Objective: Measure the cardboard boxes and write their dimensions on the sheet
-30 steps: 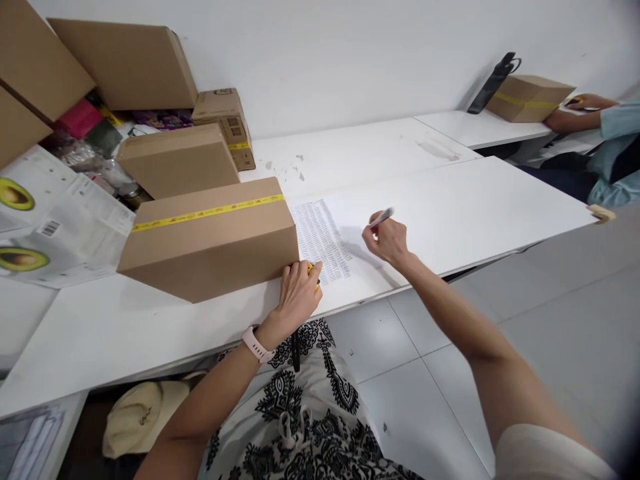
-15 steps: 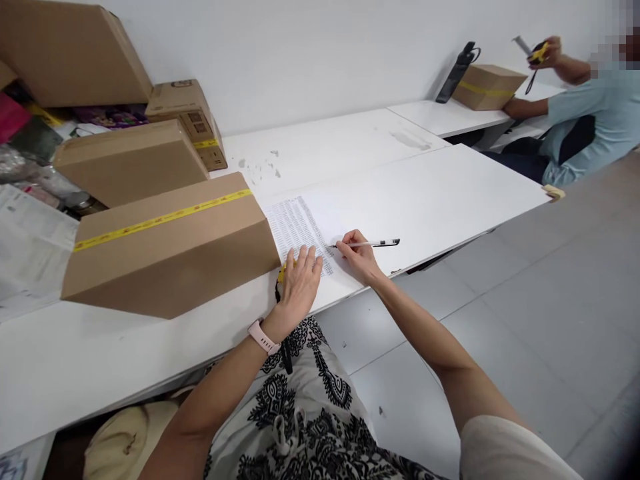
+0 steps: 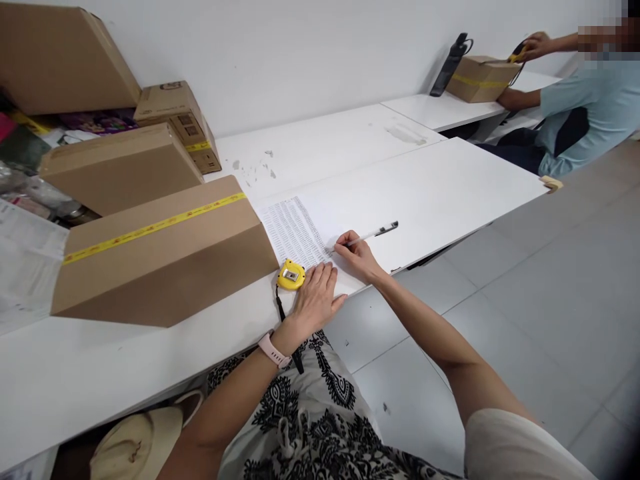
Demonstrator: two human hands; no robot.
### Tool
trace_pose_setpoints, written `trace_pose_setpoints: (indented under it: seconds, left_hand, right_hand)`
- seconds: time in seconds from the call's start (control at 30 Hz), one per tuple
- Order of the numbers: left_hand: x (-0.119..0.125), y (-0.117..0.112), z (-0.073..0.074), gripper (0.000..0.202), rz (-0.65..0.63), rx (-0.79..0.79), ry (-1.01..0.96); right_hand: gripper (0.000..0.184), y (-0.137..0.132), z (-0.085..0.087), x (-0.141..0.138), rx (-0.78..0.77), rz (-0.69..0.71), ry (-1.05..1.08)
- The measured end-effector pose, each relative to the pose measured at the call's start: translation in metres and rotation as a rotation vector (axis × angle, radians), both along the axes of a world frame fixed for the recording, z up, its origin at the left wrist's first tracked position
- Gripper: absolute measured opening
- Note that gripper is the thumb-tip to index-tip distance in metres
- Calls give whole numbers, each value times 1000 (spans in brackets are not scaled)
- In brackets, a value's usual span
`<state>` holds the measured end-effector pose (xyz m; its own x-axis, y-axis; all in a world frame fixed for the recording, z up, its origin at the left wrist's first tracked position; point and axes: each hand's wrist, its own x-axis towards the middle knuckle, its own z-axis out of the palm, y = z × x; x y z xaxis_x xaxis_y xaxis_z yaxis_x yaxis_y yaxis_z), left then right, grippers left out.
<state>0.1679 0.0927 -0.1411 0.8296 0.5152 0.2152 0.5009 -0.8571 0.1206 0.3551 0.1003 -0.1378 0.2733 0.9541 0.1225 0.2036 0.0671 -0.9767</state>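
My right hand (image 3: pixel 354 255) pinches a clear pen with a black cap (image 3: pixel 383 229), its tip down at the right side of a printed sheet (image 3: pixel 293 230). Flat on the sheet's lower edge lies my left hand (image 3: pixel 318 293), fingers stretched out and holding nothing. Just left of those fingers is a yellow tape measure (image 3: pixel 291 275), its black strap hanging over the table's front edge. A large cardboard box with yellow tape (image 3: pixel 165 253) stands left of the sheet, close against it.
More cardboard boxes (image 3: pixel 120 167) and plastic-wrapped items (image 3: pixel 45 190) fill the left. The white table (image 3: pixel 425 193) runs right. At the far right, a person in light blue (image 3: pixel 590 113) handles a small box (image 3: pixel 483 79) beside a dark bottle (image 3: pixel 449 65).
My left hand has slid right and down, uncovering the tape measure. The pen's back end has tilted up. The other person's hand has lowered a tape measure onto the small box.
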Motion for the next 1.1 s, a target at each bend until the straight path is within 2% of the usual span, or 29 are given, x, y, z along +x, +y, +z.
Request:
trace_pose_setpoints:
  seconds: [0.2, 0.33, 0.43, 0.57, 0.87, 1.1]
  left_hand:
    - [0, 0, 1, 65, -12, -10, 32]
    - [-1, 1, 1, 63, -17, -23, 25]
    - [0, 1, 3, 63, -17, -31, 22]
    - [0, 0, 5, 62, -14, -38, 22]
    - [0, 0, 5, 61, -13, -42, -2]
    - [-1, -1, 4, 62, -17, -34, -9]
  right_hand:
    - [31, -4, -4, 2, -40, -15, 122]
    - [29, -5, -4, 3, -34, -88, -12]
    - [23, -5, -1, 1, -12, -56, -41]
    - [26, -4, 0, -2, -43, -7, 0]
    - [27, -3, -4, -3, -20, 12, -143]
    - [27, -3, -3, -4, -14, 40, -158]
